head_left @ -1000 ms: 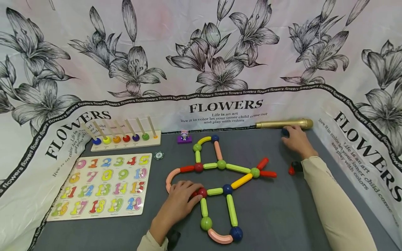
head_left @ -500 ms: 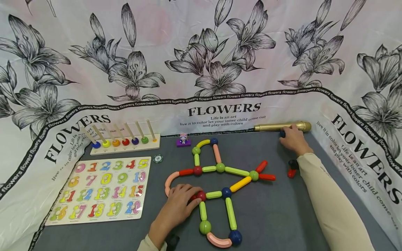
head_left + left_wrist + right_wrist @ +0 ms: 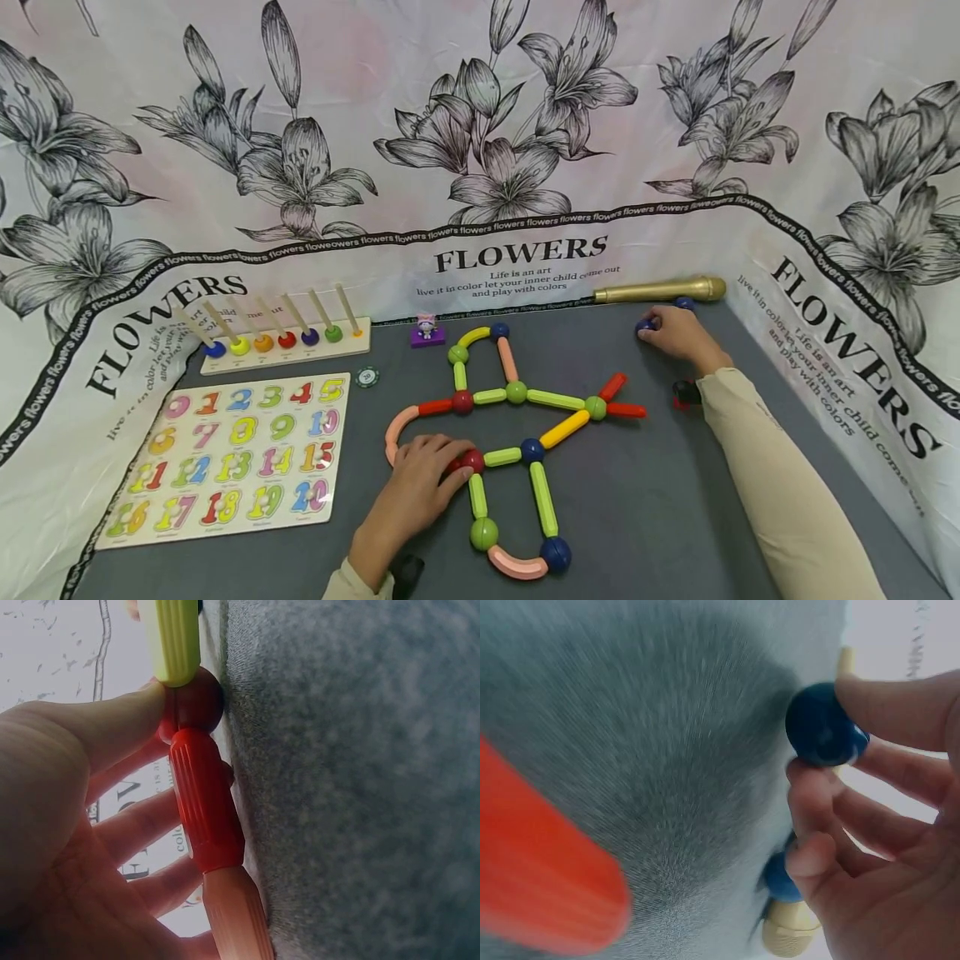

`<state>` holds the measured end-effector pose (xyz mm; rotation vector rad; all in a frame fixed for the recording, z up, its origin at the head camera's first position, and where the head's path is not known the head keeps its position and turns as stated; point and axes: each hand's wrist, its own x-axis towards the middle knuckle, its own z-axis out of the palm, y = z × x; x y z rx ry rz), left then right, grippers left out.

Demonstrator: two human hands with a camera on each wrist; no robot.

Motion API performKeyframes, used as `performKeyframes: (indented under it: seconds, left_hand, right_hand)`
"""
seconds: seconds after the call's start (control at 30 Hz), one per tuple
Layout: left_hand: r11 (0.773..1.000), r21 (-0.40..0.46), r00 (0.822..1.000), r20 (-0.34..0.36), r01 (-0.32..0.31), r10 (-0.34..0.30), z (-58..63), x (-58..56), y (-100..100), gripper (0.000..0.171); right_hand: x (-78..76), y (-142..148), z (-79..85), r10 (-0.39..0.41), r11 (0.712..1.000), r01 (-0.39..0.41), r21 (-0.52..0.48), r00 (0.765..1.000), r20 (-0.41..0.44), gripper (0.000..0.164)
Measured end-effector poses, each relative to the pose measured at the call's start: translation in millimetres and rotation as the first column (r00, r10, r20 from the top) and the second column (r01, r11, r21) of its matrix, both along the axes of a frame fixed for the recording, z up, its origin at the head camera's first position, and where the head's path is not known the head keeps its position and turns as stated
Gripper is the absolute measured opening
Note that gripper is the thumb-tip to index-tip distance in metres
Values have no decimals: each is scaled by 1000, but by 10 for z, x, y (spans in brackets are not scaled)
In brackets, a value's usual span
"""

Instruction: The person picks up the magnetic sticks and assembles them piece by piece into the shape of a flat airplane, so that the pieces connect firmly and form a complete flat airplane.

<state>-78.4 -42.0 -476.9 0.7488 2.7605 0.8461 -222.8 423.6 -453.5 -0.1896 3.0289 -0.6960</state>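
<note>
My left hand (image 3: 416, 487) holds a red ball (image 3: 201, 701) of the magnetic stick-and-ball figure, thumb on one side and fingers behind. In the left wrist view a red stick (image 3: 208, 799) joins that ball to a curved pink stick (image 3: 236, 915), and a lime stick (image 3: 176, 637) meets its other side. My right hand (image 3: 686, 337), at the back right, pinches a dark blue ball (image 3: 817, 724) between thumb and fingers. A second blue ball (image 3: 781, 879) lies beyond that hand, near the gold microphone (image 3: 652, 291). The figure's green ball (image 3: 596, 407) carries two red sticks (image 3: 624, 410).
A red stick (image 3: 547, 862) lies near my right wrist. On the left are a number puzzle board (image 3: 225, 454), a peg stand with coloured beads (image 3: 285, 346) and a poker chip (image 3: 367, 377). A small figurine (image 3: 427, 329) stands at the back, before the flowered cloth (image 3: 330, 67).
My right hand has drawn back left from the microphone with a blue ball, uncovering another blue ball there. My left hand stays at the red ball. The head view has shifted slightly.
</note>
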Motion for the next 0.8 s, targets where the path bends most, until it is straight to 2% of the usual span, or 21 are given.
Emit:
performKeyframes:
  seconds: [0.2, 0.37, 0.57, 0.8]
  left_hand:
    - [1000, -1, 1000, -1, -9, 9, -8, 6, 3, 33]
    - [1000, 15, 1000, -28, -7, 7, -26, -21, 18, 30]
    - [1000, 18, 999, -42, -14, 15, -31, -24, 13, 29]
    - [1000, 17, 999, -41, -4, 5, -37, 1, 34, 29]
  right_hand:
    - [338, -181, 142, 57, 986, -45, -163, 996, 65, 38]
    - [581, -259, 198, 107, 973, -84, -216, 990, 93, 37]
    - [692, -330, 187, 146, 968, -125, -218, 986, 84, 36]
    - [731, -189, 214, 110, 977, -97, -190, 992, 56, 34]
